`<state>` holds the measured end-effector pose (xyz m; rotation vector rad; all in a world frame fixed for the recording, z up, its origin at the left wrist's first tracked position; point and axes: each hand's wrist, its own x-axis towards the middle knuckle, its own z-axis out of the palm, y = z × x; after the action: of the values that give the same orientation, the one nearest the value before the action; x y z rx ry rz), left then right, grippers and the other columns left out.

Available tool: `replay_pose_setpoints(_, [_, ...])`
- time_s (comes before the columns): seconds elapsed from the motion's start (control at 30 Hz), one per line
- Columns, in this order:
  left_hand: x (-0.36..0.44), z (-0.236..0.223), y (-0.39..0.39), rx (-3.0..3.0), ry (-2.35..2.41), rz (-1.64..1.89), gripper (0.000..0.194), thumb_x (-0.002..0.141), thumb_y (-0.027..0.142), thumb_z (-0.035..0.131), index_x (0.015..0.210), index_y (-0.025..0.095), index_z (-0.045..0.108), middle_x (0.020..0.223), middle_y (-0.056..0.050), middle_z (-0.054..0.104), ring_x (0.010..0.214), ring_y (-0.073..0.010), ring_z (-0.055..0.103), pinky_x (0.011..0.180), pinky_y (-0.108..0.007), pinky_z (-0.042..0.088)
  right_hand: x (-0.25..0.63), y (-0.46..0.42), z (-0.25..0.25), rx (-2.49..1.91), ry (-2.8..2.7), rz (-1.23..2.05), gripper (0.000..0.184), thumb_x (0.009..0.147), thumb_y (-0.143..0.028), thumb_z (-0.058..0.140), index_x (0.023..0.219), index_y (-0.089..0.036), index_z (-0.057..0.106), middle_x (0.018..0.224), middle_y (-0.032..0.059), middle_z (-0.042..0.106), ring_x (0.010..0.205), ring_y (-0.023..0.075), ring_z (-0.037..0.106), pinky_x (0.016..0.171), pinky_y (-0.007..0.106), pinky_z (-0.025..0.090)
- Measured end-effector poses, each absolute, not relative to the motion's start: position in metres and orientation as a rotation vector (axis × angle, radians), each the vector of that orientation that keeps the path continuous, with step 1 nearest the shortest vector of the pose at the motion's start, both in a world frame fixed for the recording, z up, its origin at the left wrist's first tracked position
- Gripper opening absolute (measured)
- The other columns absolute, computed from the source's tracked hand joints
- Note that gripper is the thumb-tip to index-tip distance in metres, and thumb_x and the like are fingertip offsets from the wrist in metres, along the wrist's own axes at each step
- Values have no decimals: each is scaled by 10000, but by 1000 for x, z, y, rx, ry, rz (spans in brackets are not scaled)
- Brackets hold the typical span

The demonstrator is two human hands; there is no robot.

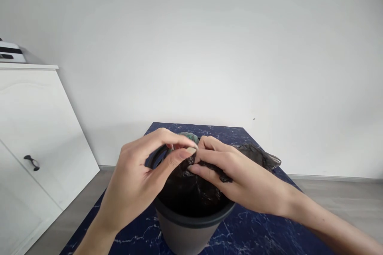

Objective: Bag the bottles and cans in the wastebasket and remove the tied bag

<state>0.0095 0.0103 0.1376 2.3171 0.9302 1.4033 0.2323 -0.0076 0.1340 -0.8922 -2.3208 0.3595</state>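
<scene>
A grey bin (188, 233) with a dark rim stands on the blue marbled table. Black plastic bag film (191, 191) hangs down inside it. Above the rim, my left hand (143, 163) pinches the gathered top of the bag between thumb and fingers. My right hand (230, 167) grips the same gathered film, its fingertips touching those of the left. A crumpled stretch of black film (257, 155) lies on the table behind my right hand. Behind my fingers a greenish item (189, 137) shows only in part, and I cannot make out what it is.
The blue table (254, 227) reaches toward a pale wall (191, 48). At the left stands a white cabinet (36, 127) with a black handle (31, 163), and a white and black device (12, 52) sits on top. Grey flooring (341, 197) shows on both sides.
</scene>
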Motion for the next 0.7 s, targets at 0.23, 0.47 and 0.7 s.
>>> replay_pose_setpoints(0.23, [5,138,15,2259,972,978,329,1037,525,631,1286,320,699,984,-6,782,882,-208,742,660,-243,579,225,-11,132,-958,-2080,359,295,1113,-237,508,818,-220,506,873,14,564,808,161,564,715,304,479])
replay_pose_setpoints(0.47, [18,140,12,2260,972,919,252,1021,494,666,1069,307,828,1020,-8,817,924,-236,755,756,-276,603,223,-10,126,-870,-2032,337,257,1122,-235,468,867,-228,501,943,43,625,830,169,602,712,307,504])
replay_pose_setpoints(0.7, [14,133,19,2212,1106,1013,373,1018,512,646,767,253,741,716,18,684,642,-165,616,538,-254,462,228,-9,124,-906,-2091,145,137,1160,-245,398,1254,-227,496,1094,66,715,937,194,683,761,323,523])
